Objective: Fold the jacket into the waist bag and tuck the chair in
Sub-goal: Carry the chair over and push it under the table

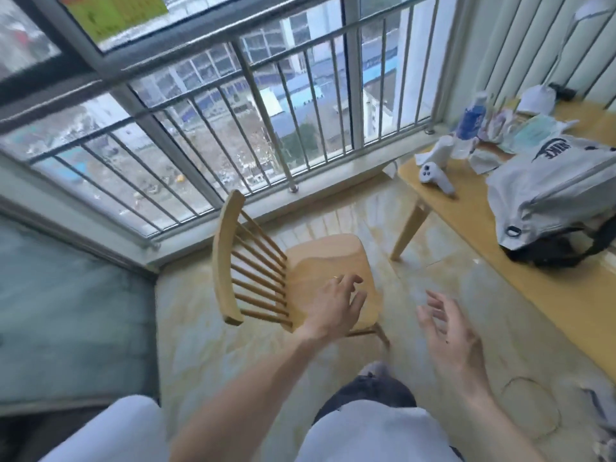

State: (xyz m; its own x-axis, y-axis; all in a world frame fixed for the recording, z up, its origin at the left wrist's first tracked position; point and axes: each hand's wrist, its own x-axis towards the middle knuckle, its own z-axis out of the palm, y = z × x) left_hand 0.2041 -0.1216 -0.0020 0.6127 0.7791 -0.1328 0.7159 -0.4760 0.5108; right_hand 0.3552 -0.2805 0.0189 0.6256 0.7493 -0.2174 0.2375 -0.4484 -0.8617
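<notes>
A light wooden chair (320,258) with a spindle back stands on the tiled floor, out from the table, its back toward the window. My left hand (336,305) hovers over the seat's near edge, fingers spread, holding nothing. My right hand (446,331) floats open to the right of the chair, palm turned left, also holding nothing. On the wooden table (466,208) at the right lies a grey waist bag (546,185) with a dark logo and a black strap, looking stuffed.
The table also bears a white controller (435,178), a blue-labelled bottle (470,123), a white cap (536,100) and crumpled papers. A railed window (233,121) runs behind the chair. A teal mat or bed edge (66,311) lies at the left.
</notes>
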